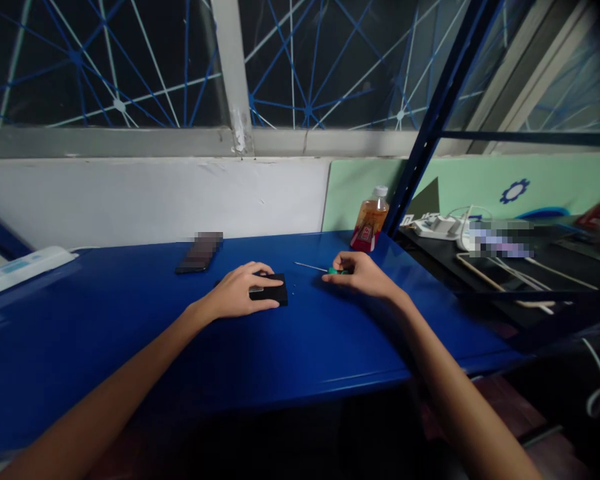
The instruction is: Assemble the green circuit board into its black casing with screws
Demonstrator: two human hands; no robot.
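right grip (363,272) around green-handled screwdriver (331,271), left grip (243,290) over black box (279,294)

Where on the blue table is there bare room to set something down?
Left: between the power strip and the dark slab. Front: between the black box and the near edge of the table. Crowded: the middle, with left hand, box, specks, screwdriver and right hand.

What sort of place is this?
Probably a small workshop or lab bench beside windows. The right hand holds a green-handled screwdriver above a blue tabletop, and a white power strip lies at the left end.
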